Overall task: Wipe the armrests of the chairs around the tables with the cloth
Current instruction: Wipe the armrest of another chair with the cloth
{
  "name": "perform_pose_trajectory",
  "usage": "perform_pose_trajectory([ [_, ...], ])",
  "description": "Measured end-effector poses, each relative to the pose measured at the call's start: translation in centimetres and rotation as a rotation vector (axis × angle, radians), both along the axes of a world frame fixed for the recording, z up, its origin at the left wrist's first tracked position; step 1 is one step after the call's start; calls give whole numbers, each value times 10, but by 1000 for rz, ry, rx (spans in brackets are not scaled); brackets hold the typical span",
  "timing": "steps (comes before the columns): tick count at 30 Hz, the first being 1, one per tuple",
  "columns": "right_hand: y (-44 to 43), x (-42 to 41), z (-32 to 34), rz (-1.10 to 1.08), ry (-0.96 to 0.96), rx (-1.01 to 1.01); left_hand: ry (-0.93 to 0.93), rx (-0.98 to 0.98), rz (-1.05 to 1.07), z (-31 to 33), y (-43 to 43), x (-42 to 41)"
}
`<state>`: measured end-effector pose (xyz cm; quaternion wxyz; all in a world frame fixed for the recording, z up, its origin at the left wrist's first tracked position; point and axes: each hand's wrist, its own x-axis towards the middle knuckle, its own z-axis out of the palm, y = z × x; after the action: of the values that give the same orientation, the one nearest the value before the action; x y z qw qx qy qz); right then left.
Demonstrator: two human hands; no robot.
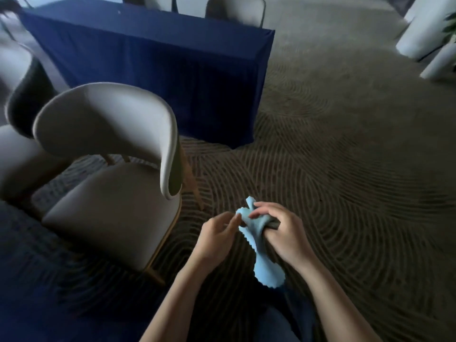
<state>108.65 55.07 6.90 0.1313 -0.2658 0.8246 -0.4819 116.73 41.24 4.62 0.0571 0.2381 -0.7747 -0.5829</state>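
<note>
Over the patterned carpet, in front of the person's dark trousers, both hands hold a light blue cloth. The right hand grips its bunched middle with fingers curled round it, and the lower end hangs loose below the fist. The left hand has thumb and forefinger pinched on the cloth's upper left edge, the other fingers lightly bent. The cloth is in the air, near the closest grey chair but apart from it, to the right of the tip of its curved armrest. Another grey chair stands at the left edge. Beyond them is a table under a navy tablecloth, with more chairs along its far side. White columns stand at the top right.
</note>
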Motion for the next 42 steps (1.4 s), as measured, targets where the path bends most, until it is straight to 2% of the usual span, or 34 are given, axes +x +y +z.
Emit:
perform_pose_trajectory([
  [3,-35,-84,-1,191,49,12,-71,7,242,-2,-30,-74],
  [9,-112,-214,18,703,165,106,-2,375,437,8,-76,-176],
  [14,-188,-277,17,965,285,110,-51,347,712,-4,-116,-204],
  [17,-234,-302,9,1086,370,100,-105,222,882,-8,-142,-209],
  [19,-266,-319,3,1150,443,72,-135,191,873,-8,-164,-214],
  [22,-312,-345,-5,1171,472,56,-129,255,779,-9,-205,-225],
  [25,-350,-363,-7,1122,306,41,-138,160,863,-12,-245,-236],
  [28,-387,-373,-10,1082,89,22,-67,105,954,-5,-276,-250],
  [33,-432,-376,-10,1121,-219,-5,23,53,1141,11,-301,-274],
  [37,-460,-382,-15,1187,-656,-65,-70,-195,1337,15,-308,-288],
  [39,-473,-386,-16,1235,-827,-24,-117,-261,1441,16,-307,-297],
  [42,-484,-395,-14,1376,-861,77,-222,-308,1564,16,-296,-314],
])
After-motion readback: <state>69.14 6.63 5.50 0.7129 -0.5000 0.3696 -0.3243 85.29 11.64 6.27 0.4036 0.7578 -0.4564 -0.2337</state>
